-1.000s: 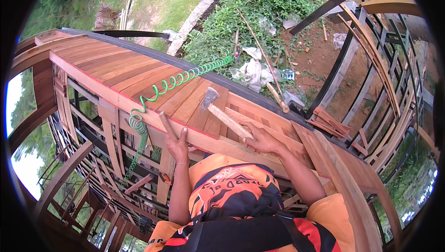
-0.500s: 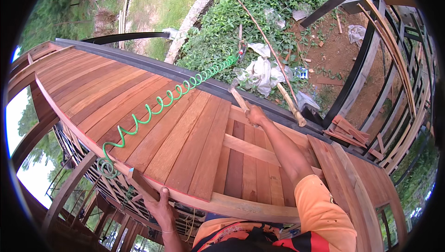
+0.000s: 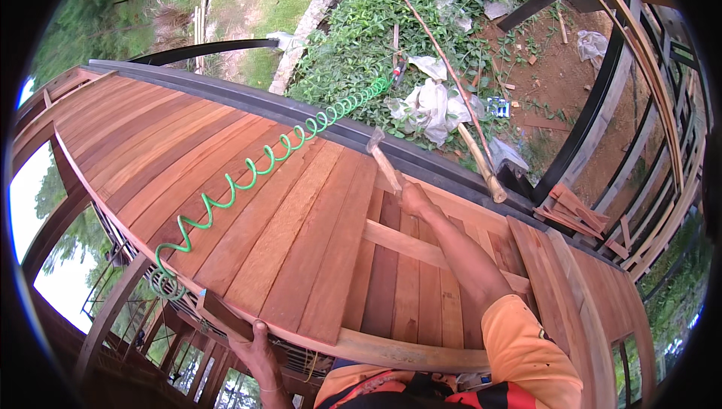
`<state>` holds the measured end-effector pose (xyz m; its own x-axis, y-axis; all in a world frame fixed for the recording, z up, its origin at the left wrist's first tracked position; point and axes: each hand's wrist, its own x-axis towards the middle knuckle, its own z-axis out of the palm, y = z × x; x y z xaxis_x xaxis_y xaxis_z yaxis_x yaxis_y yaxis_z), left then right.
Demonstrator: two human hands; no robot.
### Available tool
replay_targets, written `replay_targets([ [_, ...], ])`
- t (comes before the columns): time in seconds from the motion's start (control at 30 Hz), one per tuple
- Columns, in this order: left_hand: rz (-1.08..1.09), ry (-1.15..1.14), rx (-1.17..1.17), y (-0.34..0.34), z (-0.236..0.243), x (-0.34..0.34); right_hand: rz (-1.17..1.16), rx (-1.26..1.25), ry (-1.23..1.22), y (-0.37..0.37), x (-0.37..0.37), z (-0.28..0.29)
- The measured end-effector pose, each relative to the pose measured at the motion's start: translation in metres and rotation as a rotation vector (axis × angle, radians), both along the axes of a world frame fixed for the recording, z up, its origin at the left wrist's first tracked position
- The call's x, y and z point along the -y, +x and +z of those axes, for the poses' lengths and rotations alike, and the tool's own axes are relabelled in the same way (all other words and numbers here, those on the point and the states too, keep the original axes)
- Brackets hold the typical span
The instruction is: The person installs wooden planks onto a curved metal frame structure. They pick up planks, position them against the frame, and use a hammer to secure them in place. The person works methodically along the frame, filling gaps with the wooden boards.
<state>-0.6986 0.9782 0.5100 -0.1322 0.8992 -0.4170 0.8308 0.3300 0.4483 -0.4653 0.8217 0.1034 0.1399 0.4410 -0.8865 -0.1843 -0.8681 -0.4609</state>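
My right hand (image 3: 411, 197) is closed round the wooden handle of a hammer (image 3: 386, 167). Its metal head is near the far end of the last plank in a row of reddish wooden planks (image 3: 301, 251), close to the dark beam (image 3: 338, 138); whether it touches cannot be told. Down at the near curved rim (image 3: 421, 345), my left hand (image 3: 256, 349) grips the end of a short wooden board (image 3: 224, 316), thumb on top. The fingers below are partly hidden. Right of the planks, crosspieces (image 3: 410, 242) of the frame lie bare, with boards beneath them.
A coiled green hose (image 3: 259, 168) stretches across the planks to the far side. Loose boards (image 3: 549, 281) lie across the frame at right. Beyond the beam are plants, white plastic sheeting (image 3: 432, 108), a bamboo pole (image 3: 481, 161) and scrap wood (image 3: 571, 210). Curved dark ribs (image 3: 598, 101) stand at far right.
The view has shifted slightly. The hammer head has moved a little left relative to the last plank. My left hand keeps its grip on the short board at the rim.
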Motion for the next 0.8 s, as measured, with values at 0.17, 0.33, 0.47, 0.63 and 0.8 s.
replay_targets([
  [0.17,-0.016,-0.022,0.002,-0.002,0.0,-0.002,0.177,0.05,0.056,0.006,-0.001,-0.011],
  [0.33,-0.093,0.04,-0.017,0.003,-0.002,-0.02,0.185,-0.007,0.059,-0.001,-0.029,-0.004],
  [0.47,-0.295,0.106,-0.096,0.019,0.0,0.002,0.26,0.008,0.116,0.005,-0.001,0.003],
  [0.63,-0.482,0.18,0.162,0.09,0.026,0.026,-0.258,0.13,0.092,0.009,0.065,0.143],
  [0.8,-0.586,-0.046,0.506,0.11,0.052,0.023,-0.519,0.246,0.258,0.03,0.178,0.312],
])
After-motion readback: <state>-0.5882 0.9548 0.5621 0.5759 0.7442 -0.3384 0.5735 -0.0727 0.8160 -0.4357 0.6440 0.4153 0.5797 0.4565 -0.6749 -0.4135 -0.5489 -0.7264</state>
